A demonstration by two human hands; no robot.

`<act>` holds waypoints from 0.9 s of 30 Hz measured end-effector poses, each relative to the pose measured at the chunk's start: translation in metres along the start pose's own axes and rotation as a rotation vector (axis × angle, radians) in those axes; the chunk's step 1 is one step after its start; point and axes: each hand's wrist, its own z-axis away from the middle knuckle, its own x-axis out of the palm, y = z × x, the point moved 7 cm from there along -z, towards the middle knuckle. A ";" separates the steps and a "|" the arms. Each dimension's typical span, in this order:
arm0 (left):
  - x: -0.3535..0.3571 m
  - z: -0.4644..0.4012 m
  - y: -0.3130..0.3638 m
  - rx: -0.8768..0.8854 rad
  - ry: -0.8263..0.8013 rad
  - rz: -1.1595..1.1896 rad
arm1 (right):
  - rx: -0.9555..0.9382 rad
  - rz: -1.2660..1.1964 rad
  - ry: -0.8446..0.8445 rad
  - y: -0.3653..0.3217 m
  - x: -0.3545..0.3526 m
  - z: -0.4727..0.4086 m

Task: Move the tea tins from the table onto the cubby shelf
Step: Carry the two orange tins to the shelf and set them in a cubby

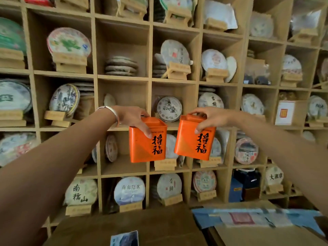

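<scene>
Orange tea tins, two alike: the left tin (147, 140) and the right tin (194, 137) hang in the air in front of the cubby shelf (150, 79), side by side and just apart, well above the tabletop (124, 226). The left hand's fingers (148, 133) clamp the left tin's top, thumb side behind the lid; the right hand's fingers (198, 129) pinch the right tin the same way. Judging by that easy top pinch, they seem light, and stiff thin metal (smooth paint, so probably slippery); the shoulder below the lid looks the surest hold. The left hand (132, 117) comes in from nine o'clock, with a silver bangle (111, 112) at the wrist; the right hand (211, 118) from three o'clock. Both forearms are stretched out and raised.
</scene>
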 end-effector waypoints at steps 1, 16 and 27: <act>-0.002 -0.014 -0.004 -0.022 0.008 0.006 | -0.021 0.013 -0.016 0.007 -0.004 -0.018; -0.012 -0.136 -0.093 -0.358 0.022 0.026 | -0.264 -0.031 -0.050 0.079 -0.037 -0.264; -0.008 -0.180 -0.148 -0.359 -0.017 0.059 | -0.272 0.000 -0.147 0.074 0.001 -0.369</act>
